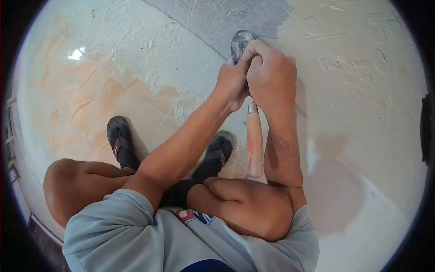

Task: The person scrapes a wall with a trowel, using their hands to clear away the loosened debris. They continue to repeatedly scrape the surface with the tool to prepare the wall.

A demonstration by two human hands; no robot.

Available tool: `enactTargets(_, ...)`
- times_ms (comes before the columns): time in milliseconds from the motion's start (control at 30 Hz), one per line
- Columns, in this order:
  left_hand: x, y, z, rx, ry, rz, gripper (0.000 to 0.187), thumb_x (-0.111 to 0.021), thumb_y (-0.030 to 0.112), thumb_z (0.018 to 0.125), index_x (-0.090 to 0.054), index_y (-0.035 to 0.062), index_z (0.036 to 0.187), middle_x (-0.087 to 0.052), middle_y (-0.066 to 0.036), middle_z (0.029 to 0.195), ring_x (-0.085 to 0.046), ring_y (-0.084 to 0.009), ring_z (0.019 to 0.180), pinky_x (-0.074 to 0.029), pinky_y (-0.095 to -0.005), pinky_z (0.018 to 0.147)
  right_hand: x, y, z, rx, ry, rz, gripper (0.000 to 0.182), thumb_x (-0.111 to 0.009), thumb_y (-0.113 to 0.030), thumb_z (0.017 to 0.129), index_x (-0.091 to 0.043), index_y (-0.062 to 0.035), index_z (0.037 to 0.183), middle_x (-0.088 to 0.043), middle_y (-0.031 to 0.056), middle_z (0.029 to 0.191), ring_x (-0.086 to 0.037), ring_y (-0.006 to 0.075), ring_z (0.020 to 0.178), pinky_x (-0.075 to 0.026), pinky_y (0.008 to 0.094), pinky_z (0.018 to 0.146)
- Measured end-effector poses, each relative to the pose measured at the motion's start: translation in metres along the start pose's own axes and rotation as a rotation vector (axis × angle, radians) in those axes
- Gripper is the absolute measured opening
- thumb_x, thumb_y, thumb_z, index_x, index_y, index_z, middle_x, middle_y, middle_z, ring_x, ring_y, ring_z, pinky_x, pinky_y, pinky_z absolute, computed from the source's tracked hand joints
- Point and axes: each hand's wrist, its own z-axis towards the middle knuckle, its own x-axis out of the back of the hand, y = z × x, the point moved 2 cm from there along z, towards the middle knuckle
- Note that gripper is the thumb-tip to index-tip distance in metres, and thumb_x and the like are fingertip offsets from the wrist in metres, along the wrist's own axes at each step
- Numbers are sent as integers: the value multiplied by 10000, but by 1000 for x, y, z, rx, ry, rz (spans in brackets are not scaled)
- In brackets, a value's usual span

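Knees (244,204) bent low; both hands, left hand (232,84) and right hand (272,75), closed fingers around a plaster-caked trowel (240,43), its wooden handle (254,145) hanging below.

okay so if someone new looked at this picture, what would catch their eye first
Both hands, the left hand and right hand, clasped together on a trowel near top centre, its wooden handle pointing down toward the knees. Its blade meets the wall by a grey wet patch.
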Motion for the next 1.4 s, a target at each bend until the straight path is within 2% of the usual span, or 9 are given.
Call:
enactTargets(367,-2,0,-6,22,-75,123,380,-641,358,1028,-646,-22,1045,-684,-81,892,-665,-132,669,-537,-277,493,9,-12,-4,2,-1,-42,226,-466,-31,860,-689,-69,859,-661,201,749,-667,418,729,-524,455,678)
enactTargets(633,-12,-1,-12,-51,-125,77,363,-612,341,1043,-642,-21,1036,-650,-32,792,-604,-108,583,-456,-287,425,20,-13,-10,-28,40,-19,230,-471,-35,865,-697,-78,860,-668,185,724,-666,394,669,-528,438,664)
enactTargets(800,3,7,3,28,-186,16,471,-613,384,1049,-616,-72,1166,-704,-139,1026,-727,-194,896,-605,-319,627,-2,-5,3,86,24,-186,197,-496,-64,871,-689,-81,835,-687,204,751,-689,428,747,-541,511,729)
enactTargets(1100,-3,5,-4,-47,-92,92,451,-670,380,1010,-644,-61,1100,-708,-135,945,-707,-167,762,-543,-310,526,-2,-1,-2,98,10,-61,56,-609,-96,856,-659,-73,845,-694,200,777,-688,444,781,-541,521,710)
enactTargets(1167,-10,1,-17,-86,-117,290,410,-669,376,1012,-665,-32,1052,-700,-86,902,-678,-151,701,-530,-306,512,23,-8,-22,-29,156,93,184,-479,-45,869,-656,-59,823,-691,188,775,-680,421,750,-546,475,723)
enactTargets(1233,-23,-6,-20,-81,-160,113,376,-673,386,1009,-670,11,1017,-675,-46,842,-642,-128,648,-490,-296,477,30,-10,-21,31,195,110,192,-481,-20,868,-667,-63,845,-679,186,759,-685,396,727,-545,444,712)
enactTargets(1300,-20,-9,-12,-55,-180,76,355,-681,406,1001,-663,51,1008,-649,-21,802,-605,-102,611,-441,-275,451,28,-15,-16,44,76,-189,227,-464,13,859,-682,-53,863,-689,176,767,-712,338,721,-552,404,714)
enactTargets(1333,-23,-4,-18,-46,-177,72,358,-682,405,1000,-662,48,1011,-649,-22,805,-602,-102,611,-439,-273,450,29,-14,-17,47,66,-134,175,-506,-32,868,-666,-85,820,-692,175,771,-685,419,745,-529,496,680)
enactTargets(1400,-25,-4,-21,-65,-163,109,372,-682,398,999,-667,27,1014,-648,-14,804,-598,-109,608,-443,-277,451,38,-12,-26,0,79,-50,179,-506,-39,871,-674,-88,831,-693,182,773,-682,422,742,-528,497,684)
